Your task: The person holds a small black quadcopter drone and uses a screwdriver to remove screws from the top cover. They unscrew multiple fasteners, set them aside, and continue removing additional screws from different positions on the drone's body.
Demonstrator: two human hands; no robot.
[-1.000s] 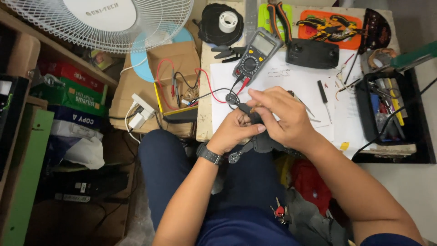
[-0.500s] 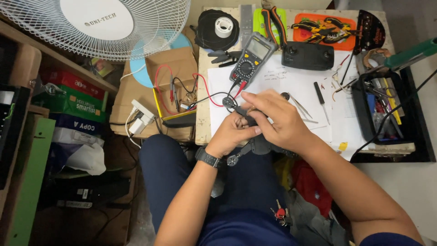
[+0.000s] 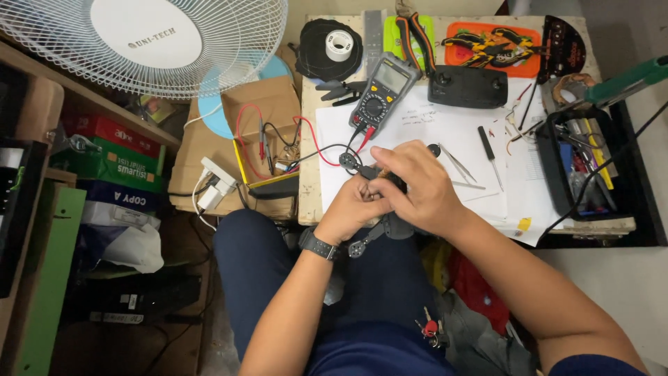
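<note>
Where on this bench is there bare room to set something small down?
Bare white paper lies between the multimeter, the black box and the screwdriver; more lies right of the screwdriver, before the black tray. The back edge and tray are crowded; both hands, left and right, fill the front.

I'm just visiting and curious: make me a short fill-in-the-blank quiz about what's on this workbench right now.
1. Both hands, left hand and right hand, hold a small black ____ frame with round motor mounts.
2. The multimeter has a red lead and a ____ lead.
3. The wristwatch is on the ____ wrist.
4. The white fan stands at the picture's upper ____.

Missing words: drone; black; left; left
</note>
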